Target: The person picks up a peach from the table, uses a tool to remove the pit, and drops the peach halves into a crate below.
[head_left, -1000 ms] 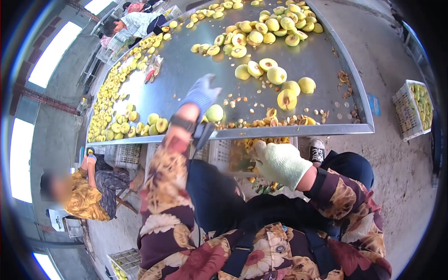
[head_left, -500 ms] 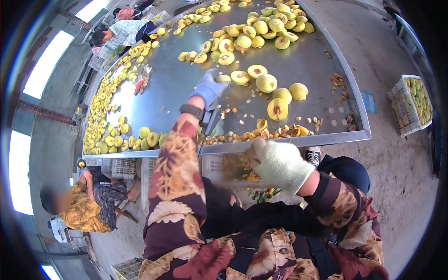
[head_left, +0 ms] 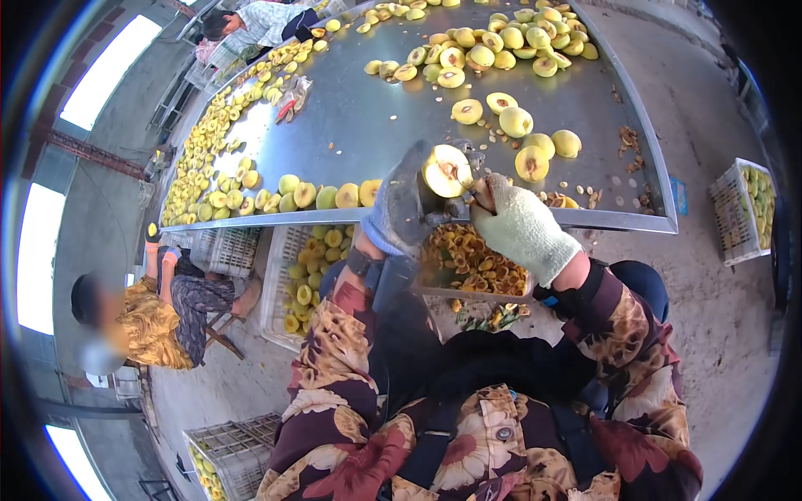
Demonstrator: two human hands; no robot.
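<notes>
In my left hand (head_left: 397, 204), gloved in blue-grey, a halved peach (head_left: 444, 173) is held with its pale cut face showing. My right hand (head_left: 526, 232), in a white knit glove, is closed, its fingertips right at the lower right of that half. I cannot tell what the right fingers grip. Both hands are over the near edge of the metal table (head_left: 359, 117). Right of them lie peach halves (head_left: 532, 164) and loose pits. Below the hands, a bin (head_left: 476, 293) holds brown-orange scraps.
A pile of peaches (head_left: 514, 37) lies at the far right of the table, and many cut halves (head_left: 200, 167) line its left side. Red-and-grey gloves (head_left: 292, 98) rest on top. Crates stand below left (head_left: 280, 250) and right (head_left: 725, 209). One person (head_left: 159, 321) sits left; another (head_left: 259, 25) leans in.
My left hand has come back from the middle of the table with a peach half. My right hand has risen to meet it. The view has shifted, showing more of the bin and crate.
</notes>
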